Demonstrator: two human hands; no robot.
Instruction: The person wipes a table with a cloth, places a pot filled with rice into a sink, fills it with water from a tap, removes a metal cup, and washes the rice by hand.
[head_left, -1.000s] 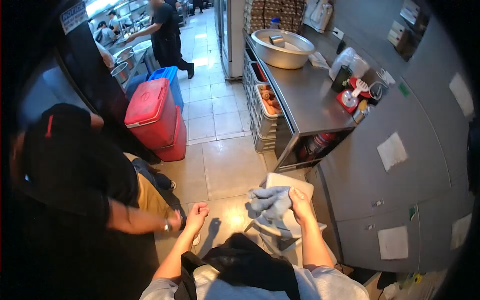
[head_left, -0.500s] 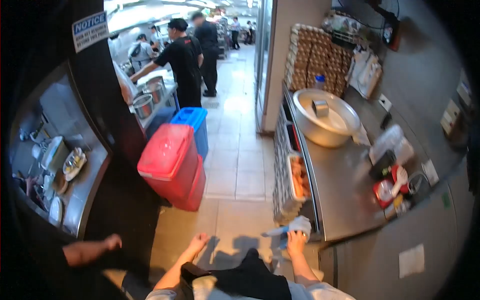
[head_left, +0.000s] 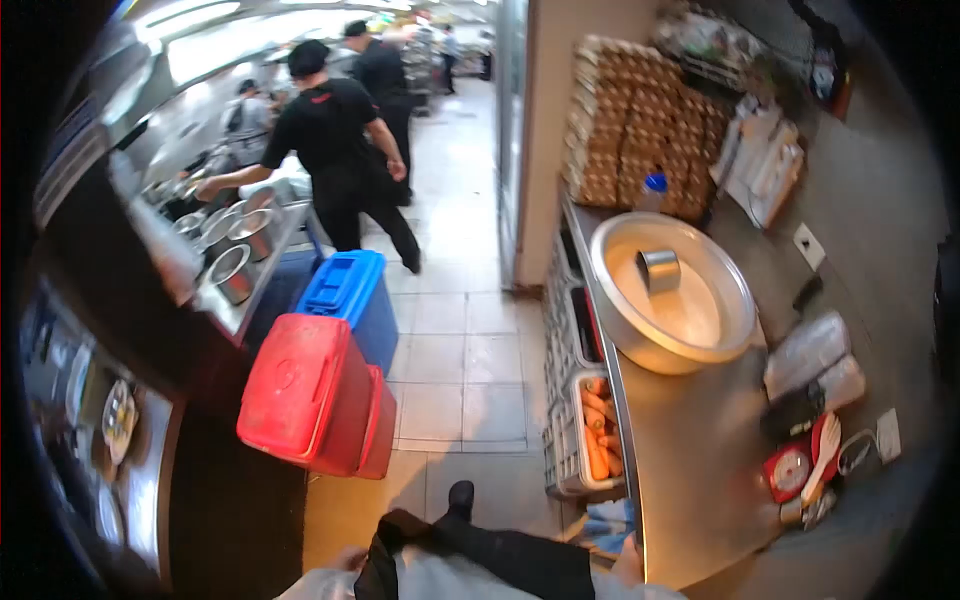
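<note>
Low in the view, my left hand (head_left: 350, 559) shows only in part beside the dark apron, too blurred for its fingers to be made out. My right hand (head_left: 629, 562) is at the lower right by the counter's front edge, mostly hidden. Next to it are blue-grey gloves (head_left: 608, 524), below a crate of carrots (head_left: 598, 430). The steel counter (head_left: 690, 470) bears a large metal basin (head_left: 672, 290) with a metal cup (head_left: 659, 271) in it. A red scale (head_left: 790, 470) with a white slotted utensil stands farther right.
Red (head_left: 300, 390) and blue (head_left: 350, 295) coolers stand left of the tiled walkway (head_left: 465, 365). A person in black (head_left: 335, 140) reaches over metal pots (head_left: 235, 272); another person (head_left: 385, 85) is behind. Egg trays (head_left: 635, 125) are stacked at the counter's back.
The view has moved forward toward the counter and coolers. The co-worker at the left has left the view. My hands and the gloves are now lower in the picture.
</note>
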